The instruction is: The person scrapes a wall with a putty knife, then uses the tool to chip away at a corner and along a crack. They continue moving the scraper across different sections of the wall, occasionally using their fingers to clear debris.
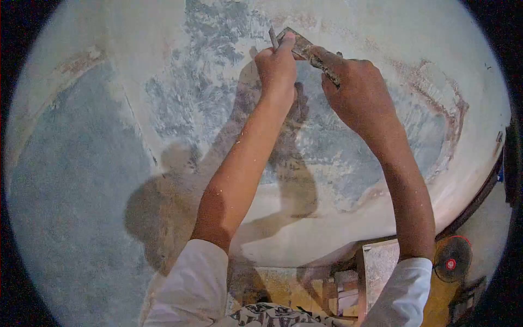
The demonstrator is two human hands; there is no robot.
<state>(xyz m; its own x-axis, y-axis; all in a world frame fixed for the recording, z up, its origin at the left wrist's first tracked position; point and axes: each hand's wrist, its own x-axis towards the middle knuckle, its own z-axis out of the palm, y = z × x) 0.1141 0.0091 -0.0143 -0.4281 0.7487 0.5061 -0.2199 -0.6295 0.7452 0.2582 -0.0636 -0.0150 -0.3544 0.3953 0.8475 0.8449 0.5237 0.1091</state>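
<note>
My right hand (362, 90) is closed around the worn, plaster-caked handle of a putty knife (302, 46). Its dark, stained blade points up and left toward my other hand. My left hand (277, 71) is closed, its thumb and fingers at the blade end. From its top juts a thin, dark flat strip (273, 38); how that continues inside the fingers is hidden. Both hands are raised in front of a wall (348, 158) with patchy grey and off-white coating.
Rough brownish edges (457, 117) border the grey patch at right. A second grey area (76, 158) fills the left. Shadows of my arms and head fall on the wall. Below right are a round black fan (452, 260) with a red centre and a pale panel (379, 264).
</note>
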